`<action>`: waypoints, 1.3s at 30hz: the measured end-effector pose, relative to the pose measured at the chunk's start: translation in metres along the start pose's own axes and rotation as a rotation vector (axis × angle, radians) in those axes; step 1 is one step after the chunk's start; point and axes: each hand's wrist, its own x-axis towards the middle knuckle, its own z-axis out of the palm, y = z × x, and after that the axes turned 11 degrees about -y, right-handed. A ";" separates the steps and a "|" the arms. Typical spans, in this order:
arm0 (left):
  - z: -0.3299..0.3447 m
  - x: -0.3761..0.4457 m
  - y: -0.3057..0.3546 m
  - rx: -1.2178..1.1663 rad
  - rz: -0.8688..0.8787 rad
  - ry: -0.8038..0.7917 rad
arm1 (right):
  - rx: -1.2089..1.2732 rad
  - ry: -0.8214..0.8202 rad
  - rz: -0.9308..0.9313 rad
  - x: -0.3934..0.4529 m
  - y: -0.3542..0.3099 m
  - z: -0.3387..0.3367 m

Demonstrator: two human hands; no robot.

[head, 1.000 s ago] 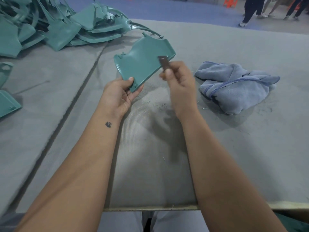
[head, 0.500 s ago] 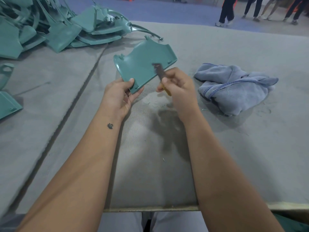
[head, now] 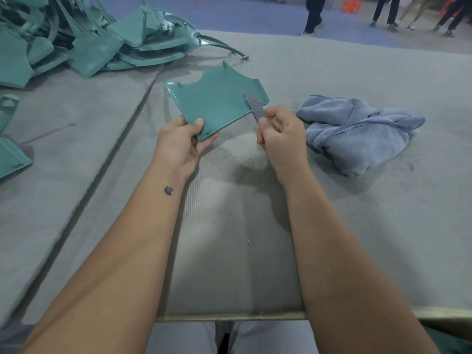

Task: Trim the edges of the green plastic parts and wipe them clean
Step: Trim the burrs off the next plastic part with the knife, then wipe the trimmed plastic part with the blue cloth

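a grey felt-covered table [head: 357, 226] fills the view, its near edge running straight across above the seated person's lap, a long seam cutting diagonally through its left side. open felt stretches wide between the forearms and on the far right beyond the cloth. a heap of green plastic parts [head: 76, 42] sprawls across the far left corner, thin curved pieces sticking out toward the middle; 2 more green pieces [head: 10, 159] sit at the left edge. a crumpled blue cloth [head: 357, 131] lies just right of the hands. the green plastic part [head: 214, 103] being worked is held above the felt at centre, tilted, its notched far edge up. the left hand [head: 178, 146] pinches its near corner, thumb on top. the right hand [head: 281, 136] curls round a grey blade [head: 254, 106], its tip against the part's right edge. fine shavings [head: 240, 154] scatter on the felt beneath.
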 end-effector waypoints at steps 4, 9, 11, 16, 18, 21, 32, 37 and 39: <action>0.002 0.001 -0.002 0.019 0.026 0.015 | -0.216 -0.218 0.064 -0.004 0.000 0.015; 0.002 -0.002 -0.001 -0.041 0.047 0.025 | 0.134 0.069 0.090 -0.002 -0.005 0.009; 0.003 -0.002 -0.001 -0.047 0.053 0.031 | 0.057 0.242 0.145 0.001 -0.002 0.004; 0.006 -0.004 -0.003 0.062 0.088 0.056 | -0.703 0.170 0.247 0.002 0.006 0.001; 0.006 -0.005 -0.004 0.120 0.106 0.054 | -0.877 0.114 0.150 0.001 0.007 0.005; 0.005 -0.004 -0.005 0.150 0.107 0.042 | -0.866 0.144 0.077 0.001 0.000 0.003; 0.007 -0.001 -0.005 0.164 0.086 -0.004 | -0.603 0.328 0.275 0.031 -0.029 -0.059; 0.007 -0.001 -0.009 0.279 0.092 -0.021 | -0.858 0.198 0.568 0.022 -0.012 -0.088; 0.007 -0.001 -0.010 0.331 0.097 -0.026 | -1.000 0.146 0.610 0.020 -0.011 -0.093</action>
